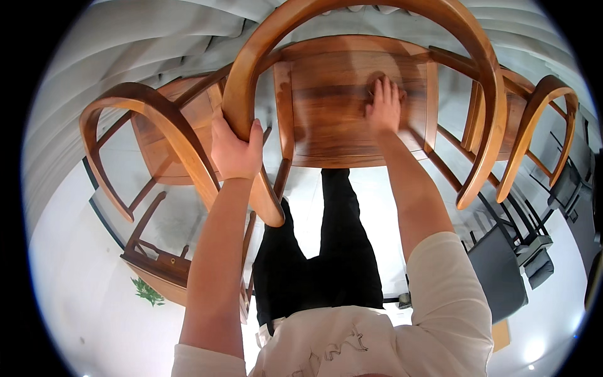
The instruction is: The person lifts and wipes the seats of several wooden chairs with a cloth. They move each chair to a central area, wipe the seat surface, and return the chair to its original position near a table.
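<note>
In front of me stands a wooden chair with a curved top rail (358, 4) that sweeps round into two armrests. My left hand (237, 148) grips the left armrest (241, 101), thumb on one side and fingers on the other. On the glossy plank-patterned seat (330, 118) my right hand (386, 106) lies palm down, right of the middle, fingers stretched away from me. Something reddish-brown (403, 95) shows at the edge of those fingers; whether it is a cloth or a reflection is unclear. My palm hides what lies beneath.
Similar wooden chairs flank this one, with armrests at left (141, 96) and right (523, 127). Pale curtains (155, 28) hang behind. A wooden table with a drawer (172, 260) is at lower left, near a green plant (147, 292). Dark grey chairs (499, 273) stand at right.
</note>
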`<action>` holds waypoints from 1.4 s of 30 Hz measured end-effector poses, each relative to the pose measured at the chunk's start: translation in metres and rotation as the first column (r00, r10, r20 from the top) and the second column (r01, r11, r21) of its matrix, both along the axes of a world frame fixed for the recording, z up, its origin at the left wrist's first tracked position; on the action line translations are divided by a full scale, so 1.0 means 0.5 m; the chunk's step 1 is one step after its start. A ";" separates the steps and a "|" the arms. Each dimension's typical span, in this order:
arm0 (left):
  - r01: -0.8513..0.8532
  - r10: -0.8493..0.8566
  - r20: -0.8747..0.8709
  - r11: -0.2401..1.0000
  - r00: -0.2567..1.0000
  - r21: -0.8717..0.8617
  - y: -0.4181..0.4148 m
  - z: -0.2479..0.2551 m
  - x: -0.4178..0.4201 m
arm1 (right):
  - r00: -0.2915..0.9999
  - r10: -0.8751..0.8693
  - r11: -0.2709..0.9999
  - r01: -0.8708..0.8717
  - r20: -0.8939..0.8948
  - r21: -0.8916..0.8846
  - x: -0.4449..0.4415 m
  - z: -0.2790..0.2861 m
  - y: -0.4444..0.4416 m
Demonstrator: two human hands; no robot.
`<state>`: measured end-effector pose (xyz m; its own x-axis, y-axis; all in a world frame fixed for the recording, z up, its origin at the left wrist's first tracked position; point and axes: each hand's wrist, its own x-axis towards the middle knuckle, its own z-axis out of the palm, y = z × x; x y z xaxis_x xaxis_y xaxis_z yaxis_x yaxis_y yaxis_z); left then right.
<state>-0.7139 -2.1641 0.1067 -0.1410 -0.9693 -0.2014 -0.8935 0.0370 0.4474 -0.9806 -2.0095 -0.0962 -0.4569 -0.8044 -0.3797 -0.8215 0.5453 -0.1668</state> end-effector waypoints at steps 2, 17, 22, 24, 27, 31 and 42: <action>-0.003 0.003 0.003 1.000 1.000 0.007 0.000 -0.003 0.006 | 0.999 -0.003 0.997 0.007 -0.048 0.081 0.022 -0.009 0.093; 0.126 -0.206 -0.369 0.965 0.906 -0.228 -0.007 -0.023 0.064 | 0.678 0.194 0.863 0.225 0.709 -0.452 0.847 0.462 0.132; 0.271 -0.305 -0.787 0.945 0.536 -0.182 0.071 0.129 0.335 | 0.798 -0.113 0.670 0.501 0.591 -0.548 0.898 0.405 -0.028; 0.322 -0.335 -0.809 0.927 0.483 -0.192 0.086 0.177 0.530 | 0.949 -0.144 0.659 0.304 0.281 -0.688 0.881 0.391 -0.099; 0.085 0.057 -0.657 0.980 0.751 0.182 0.139 0.141 0.845 | 0.975 -0.188 0.766 0.220 0.117 -0.604 0.845 0.408 -0.209; -0.435 0.511 -0.466 0.860 0.723 0.268 0.174 -0.006 1.275 | 0.971 -0.233 0.832 0.225 0.049 -0.506 0.776 0.389 -0.325; -0.471 0.333 -0.565 0.875 0.755 -0.115 -0.287 0.049 1.331 | 0.881 -0.461 0.810 0.467 0.109 -0.355 0.750 0.416 -0.450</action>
<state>-0.0484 -2.3078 0.1311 0.2582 -0.9657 0.0262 -0.4884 -0.1071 0.8660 -0.6056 -2.2342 0.1117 -0.8069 -0.5790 -0.1169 -0.4813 0.7592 -0.4382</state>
